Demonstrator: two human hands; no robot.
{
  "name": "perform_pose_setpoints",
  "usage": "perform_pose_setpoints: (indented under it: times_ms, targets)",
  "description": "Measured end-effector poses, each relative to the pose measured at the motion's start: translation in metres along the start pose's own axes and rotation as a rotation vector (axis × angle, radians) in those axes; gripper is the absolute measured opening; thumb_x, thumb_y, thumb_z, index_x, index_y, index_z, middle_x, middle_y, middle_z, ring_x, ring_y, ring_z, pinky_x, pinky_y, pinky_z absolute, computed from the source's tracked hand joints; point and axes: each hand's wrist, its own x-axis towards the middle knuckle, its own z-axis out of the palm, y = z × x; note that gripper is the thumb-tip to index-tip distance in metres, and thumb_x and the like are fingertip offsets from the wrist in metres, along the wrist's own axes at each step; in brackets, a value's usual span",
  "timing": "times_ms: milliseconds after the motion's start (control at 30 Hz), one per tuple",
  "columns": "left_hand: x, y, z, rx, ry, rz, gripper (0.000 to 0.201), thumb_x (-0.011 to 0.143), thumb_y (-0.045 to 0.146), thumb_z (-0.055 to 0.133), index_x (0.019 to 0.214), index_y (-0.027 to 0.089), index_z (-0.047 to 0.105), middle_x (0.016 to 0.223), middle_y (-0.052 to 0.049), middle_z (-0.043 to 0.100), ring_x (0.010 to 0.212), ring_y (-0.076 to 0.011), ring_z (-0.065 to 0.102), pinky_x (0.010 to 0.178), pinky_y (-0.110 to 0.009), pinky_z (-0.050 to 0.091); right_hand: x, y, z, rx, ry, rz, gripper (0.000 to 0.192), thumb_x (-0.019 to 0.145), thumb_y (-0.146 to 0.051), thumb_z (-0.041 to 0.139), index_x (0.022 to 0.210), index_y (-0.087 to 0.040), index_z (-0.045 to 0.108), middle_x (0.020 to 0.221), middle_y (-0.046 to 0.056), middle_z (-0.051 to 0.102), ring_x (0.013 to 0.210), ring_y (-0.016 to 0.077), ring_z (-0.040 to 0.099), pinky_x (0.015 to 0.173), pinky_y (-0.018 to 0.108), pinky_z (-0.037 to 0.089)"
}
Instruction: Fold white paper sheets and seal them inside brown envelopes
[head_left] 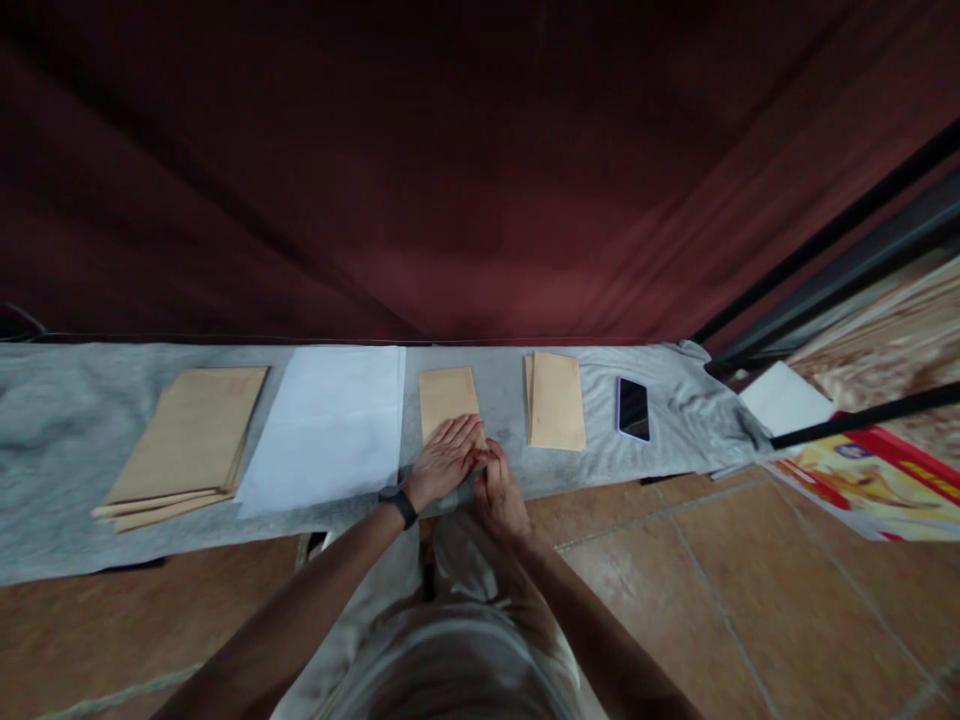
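A tan paper envelope (447, 392) lies in front of me on the grey cloth. My left hand (450, 455), with a dark watch on its wrist, rests flat over the envelope's near part, fingers stretched out together. At the envelope's near right corner is my right hand (499, 490), its fingers curled and pinched at the edge. The near end of the envelope is hidden under both hands. To the left is a stack of white paper (330, 420); to the right, a small pile of similar envelopes (556, 400).
Larger tan envelopes (191, 435) are stacked at the far left. A phone (633, 409) lies right of the small pile. The narrow cloth-covered surface (690, 420) ends at a dark red curtain (465, 200) behind. A red and yellow package (877, 475) and dark metal bars stand at the right.
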Motion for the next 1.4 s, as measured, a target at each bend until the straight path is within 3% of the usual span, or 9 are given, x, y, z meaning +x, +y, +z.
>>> perform_pose_setpoints:
  times_ms: [167, 300, 533, 700, 900, 1200, 1400]
  targets:
    - [-0.018, 0.009, -0.001, 0.017, -0.014, 0.035, 0.056, 0.103, 0.030, 0.031, 0.156, 0.012, 0.036, 0.161, -0.013, 0.039, 0.153, -0.0220, 0.027, 0.126, -0.043, 0.018, 0.001, 0.000, 0.001, 0.043, 0.027, 0.048, 0.039, 0.097, -0.013, 0.042, 0.134, -0.017, 0.053, 0.147, 0.017, 0.050, 0.147, 0.0228, 0.037, 0.120, 0.048, 0.038]
    - [-0.031, 0.017, -0.004, 0.025, -0.031, 0.061, 0.059, 0.100, 0.029, 0.039, 0.156, 0.013, 0.034, 0.162, -0.013, 0.037, 0.154, -0.0224, 0.025, 0.127, -0.044, 0.017, 0.001, 0.000, 0.001, 0.040, 0.007, 0.063, 0.051, 0.099, -0.017, 0.040, 0.150, -0.015, 0.041, 0.153, 0.016, 0.045, 0.147, 0.0219, 0.038, 0.121, 0.046, 0.038]
    - [-0.054, 0.029, 0.002, 0.011, -0.004, 0.035, 0.063, 0.098, 0.033, 0.043, 0.156, 0.009, 0.033, 0.161, -0.018, 0.038, 0.153, -0.0246, 0.027, 0.127, -0.046, 0.019, -0.003, 0.003, 0.002, -0.089, -0.085, -0.035, 0.052, 0.103, -0.025, 0.039, 0.154, -0.017, 0.041, 0.153, 0.012, 0.051, 0.143, 0.0226, 0.044, 0.122, 0.048, 0.033]
    - [-0.069, 0.028, 0.007, 0.010, 0.033, 0.042, 0.064, 0.099, 0.038, 0.043, 0.155, 0.006, 0.035, 0.160, -0.020, 0.038, 0.153, -0.0263, 0.028, 0.125, -0.046, 0.024, -0.011, 0.003, 0.003, -0.198, -0.154, -0.093, 0.055, 0.104, -0.031, 0.044, 0.157, -0.020, 0.036, 0.158, 0.010, 0.044, 0.148, 0.0245, 0.038, 0.125, 0.050, 0.026]
    - [-0.083, 0.027, -0.005, 0.041, 0.011, 0.049, 0.067, 0.100, 0.042, 0.046, 0.156, 0.007, 0.032, 0.162, -0.019, 0.034, 0.154, -0.0275, 0.026, 0.126, -0.046, 0.023, -0.016, 0.006, 0.001, -0.198, -0.161, -0.098, 0.057, 0.103, -0.031, 0.047, 0.157, -0.020, 0.035, 0.157, 0.010, 0.045, 0.148, 0.0240, 0.039, 0.126, 0.051, 0.023]
    - [-0.098, 0.020, -0.017, 0.065, -0.072, 0.032, 0.074, 0.096, 0.042, 0.056, 0.158, 0.011, 0.031, 0.165, -0.019, 0.027, 0.155, -0.0293, 0.020, 0.127, -0.046, 0.019, -0.025, 0.009, -0.009, -0.176, -0.123, -0.048, 0.051, 0.103, -0.027, 0.044, 0.153, -0.020, 0.044, 0.155, 0.012, 0.047, 0.146, 0.0250, 0.042, 0.125, 0.052, 0.024]
    - [-0.102, 0.019, -0.024, 0.192, -0.140, 0.036, 0.081, 0.094, 0.049, 0.057, 0.157, 0.006, 0.029, 0.165, -0.021, 0.025, 0.155, -0.0304, 0.018, 0.127, -0.046, 0.020, -0.029, 0.012, -0.015, -0.363, -0.129, -0.083, 0.049, 0.106, -0.027, 0.037, 0.152, -0.015, 0.044, 0.154, 0.013, 0.049, 0.147, 0.0250, 0.040, 0.124, 0.051, 0.026]
